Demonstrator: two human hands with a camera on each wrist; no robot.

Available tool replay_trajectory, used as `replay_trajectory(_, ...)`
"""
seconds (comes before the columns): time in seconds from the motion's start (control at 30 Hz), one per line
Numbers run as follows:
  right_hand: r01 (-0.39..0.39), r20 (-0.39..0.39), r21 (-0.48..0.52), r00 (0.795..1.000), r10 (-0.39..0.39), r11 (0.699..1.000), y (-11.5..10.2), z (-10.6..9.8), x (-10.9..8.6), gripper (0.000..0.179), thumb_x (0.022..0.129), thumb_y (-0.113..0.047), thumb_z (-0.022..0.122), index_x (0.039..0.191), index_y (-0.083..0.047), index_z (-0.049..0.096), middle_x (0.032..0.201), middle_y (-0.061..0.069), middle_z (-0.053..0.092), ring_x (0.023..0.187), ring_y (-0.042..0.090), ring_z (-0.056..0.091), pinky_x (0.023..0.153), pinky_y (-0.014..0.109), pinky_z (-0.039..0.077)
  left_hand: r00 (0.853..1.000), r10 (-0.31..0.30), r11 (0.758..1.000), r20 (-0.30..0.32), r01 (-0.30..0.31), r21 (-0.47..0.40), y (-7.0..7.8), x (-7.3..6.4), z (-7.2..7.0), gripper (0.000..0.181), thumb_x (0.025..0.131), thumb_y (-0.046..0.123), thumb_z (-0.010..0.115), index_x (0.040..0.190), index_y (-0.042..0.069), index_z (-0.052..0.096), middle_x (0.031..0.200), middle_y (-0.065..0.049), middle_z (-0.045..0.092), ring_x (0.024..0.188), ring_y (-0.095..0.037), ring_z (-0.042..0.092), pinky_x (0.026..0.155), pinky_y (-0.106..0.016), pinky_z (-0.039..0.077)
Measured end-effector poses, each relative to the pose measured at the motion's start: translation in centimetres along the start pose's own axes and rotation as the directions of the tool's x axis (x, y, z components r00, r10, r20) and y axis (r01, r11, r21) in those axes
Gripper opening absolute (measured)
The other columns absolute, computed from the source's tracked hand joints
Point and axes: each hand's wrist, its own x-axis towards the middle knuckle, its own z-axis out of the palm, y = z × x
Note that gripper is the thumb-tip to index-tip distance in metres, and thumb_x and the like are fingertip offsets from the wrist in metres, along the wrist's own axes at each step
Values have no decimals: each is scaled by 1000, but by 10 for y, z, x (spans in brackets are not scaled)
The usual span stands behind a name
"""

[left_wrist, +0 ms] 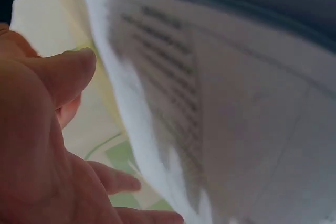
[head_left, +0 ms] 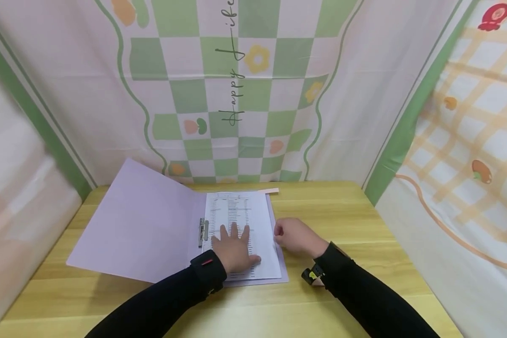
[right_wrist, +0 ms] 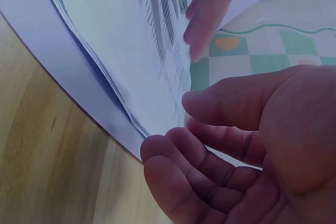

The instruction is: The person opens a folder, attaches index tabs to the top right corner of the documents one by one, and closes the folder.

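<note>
A lilac file folder (head_left: 139, 230) lies open, its cover swung to the left and raised off the table along its outer edge. On its right half rest several printed sheets (head_left: 264, 234), whose layered edges show in the right wrist view. At the spine sits a metal clip (head_left: 203, 232). My left hand (head_left: 234, 251) spreads its fingers over the top sheet; whether the palm touches it, I cannot tell. By the sheets' right edge is my right hand (head_left: 297, 235), fingers loosely bent. Its fingertips (right_wrist: 157, 150) are close to the paper edge, with nothing visibly pinched.
A pale strip (head_left: 270, 190) sticks out past the folder's top right corner. Wood-grain tabletop (head_left: 338, 206) extends around the folder. Printed cloth (head_left: 253, 94) hangs behind the table and along both sides. Each wrist wears a black band with a camera.
</note>
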Motion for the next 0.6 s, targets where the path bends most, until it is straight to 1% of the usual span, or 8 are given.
replay_trajectory(0.07,9,3,-10,1000,-9,1000,0,0,-1,14,94,-11,69,82,-15,61,73,-3,57,63,15,53,58,31,44,1000,2,1000,5,-2,12,1,2,4,89,85,68,63,154,16,40,156,-24,31,137,-53,27,98,-68,33)
replay_trajectory(0.17,13,12,-22,1000,-12,1000,1,2,-1,15,94,-12,69,82,-15,61,71,-3,56,62,14,52,56,30,43,1000,8,1000,10,-8,22,2,3,8,86,84,67,65,151,17,46,154,-24,34,134,-53,31,94,-67,37)
replay_trajectory(0.23,15,11,-28,1000,-15,999,2,3,-1,15,94,-12,69,81,-15,61,71,-2,56,61,15,52,56,31,43,1000,10,999,11,-11,40,2,4,10,85,84,67,65,150,17,47,153,-24,35,132,-52,34,92,-66,39)
replay_trajectory(0.33,1,9,-29,1000,-1,1000,5,3,0,14,94,-13,68,82,-15,61,72,-3,56,62,15,53,57,31,43,1000,16,998,-4,-16,57,2,6,11,84,83,67,66,149,18,49,151,-24,37,130,-52,36,89,-64,41)
replay_trajectory(0.43,-18,3,-26,1000,18,1000,8,3,1,14,93,-13,68,82,-15,61,72,-3,57,63,15,53,58,32,44,1000,25,998,-11,-24,65,0,10,13,85,83,68,66,149,18,48,151,-24,38,128,-53,38,88,-63,42)
replay_trajectory(0.53,-20,-2,-33,1000,20,999,11,4,2,14,93,-13,69,81,-15,61,72,-3,57,64,16,53,59,33,44,999,32,997,1,-32,67,1,10,10,86,83,67,66,151,19,46,150,-25,38,127,-53,39,88,-63,43)
replay_trajectory(0.6,-17,-5,-42,1000,16,999,11,3,2,14,93,-13,70,81,-14,61,72,-3,56,64,16,52,60,33,44,999,46,996,7,-46,72,1,12,8,88,83,67,66,153,21,42,151,-25,37,130,-53,37,91,-65,41)
